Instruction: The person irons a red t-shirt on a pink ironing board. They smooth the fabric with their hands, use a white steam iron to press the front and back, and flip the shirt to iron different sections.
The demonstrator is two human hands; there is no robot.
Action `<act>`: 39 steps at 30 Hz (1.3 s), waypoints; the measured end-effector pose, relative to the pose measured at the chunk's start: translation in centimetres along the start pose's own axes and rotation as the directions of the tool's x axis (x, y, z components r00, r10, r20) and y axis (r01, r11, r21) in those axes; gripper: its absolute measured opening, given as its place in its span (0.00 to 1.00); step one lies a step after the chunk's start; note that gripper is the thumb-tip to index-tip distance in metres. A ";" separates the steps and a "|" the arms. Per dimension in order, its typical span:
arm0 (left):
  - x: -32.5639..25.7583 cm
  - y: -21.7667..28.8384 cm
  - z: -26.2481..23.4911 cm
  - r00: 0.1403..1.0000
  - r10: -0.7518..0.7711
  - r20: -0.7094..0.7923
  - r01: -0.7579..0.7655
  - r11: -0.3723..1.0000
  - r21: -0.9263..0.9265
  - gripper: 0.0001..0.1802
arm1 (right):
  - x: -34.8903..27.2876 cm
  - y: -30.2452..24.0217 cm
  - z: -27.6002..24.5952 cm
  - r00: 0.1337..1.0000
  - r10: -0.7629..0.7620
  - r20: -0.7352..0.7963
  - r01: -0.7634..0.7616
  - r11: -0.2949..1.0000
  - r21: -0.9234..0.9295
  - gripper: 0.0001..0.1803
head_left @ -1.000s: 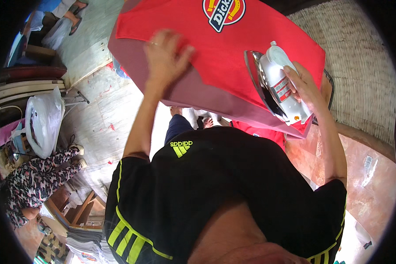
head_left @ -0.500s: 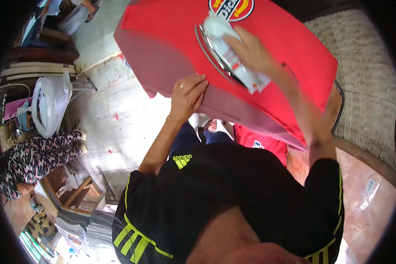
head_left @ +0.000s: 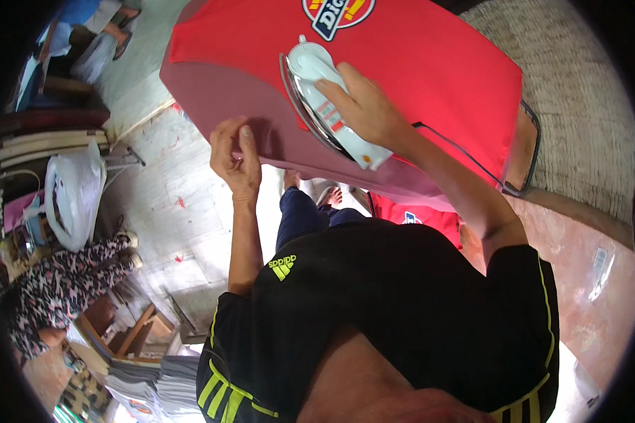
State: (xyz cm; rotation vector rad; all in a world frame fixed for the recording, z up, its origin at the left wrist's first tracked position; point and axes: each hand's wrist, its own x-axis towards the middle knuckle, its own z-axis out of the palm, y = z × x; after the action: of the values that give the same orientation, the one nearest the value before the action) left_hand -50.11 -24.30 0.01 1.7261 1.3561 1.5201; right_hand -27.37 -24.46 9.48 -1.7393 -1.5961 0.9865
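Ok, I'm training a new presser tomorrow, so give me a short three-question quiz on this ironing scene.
1. True or false: the right hand grips the white iron.
2. What does the left hand hold? A) the near edge of the red garment B) a plastic bag C) the iron's cord
3. What lies under the iron?

Key: 1 true; 2 A; 3 the red garment, spread over the board.

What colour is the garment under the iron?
Red garment, with a round badge; head view shows it.
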 end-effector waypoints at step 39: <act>6.2 1.6 14.5 0.567 0.269 0.779 -0.649 0.728 0.221 0.47 | -0.2 11.4 -18.7 0.846 0.192 -0.497 -0.383 0.869 -0.315 0.29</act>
State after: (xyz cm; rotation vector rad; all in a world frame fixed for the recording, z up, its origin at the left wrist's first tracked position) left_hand -36.72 -15.87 0.23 2.8003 0.8967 0.5116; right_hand -5.46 -24.80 10.70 -2.3457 -1.3027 0.3241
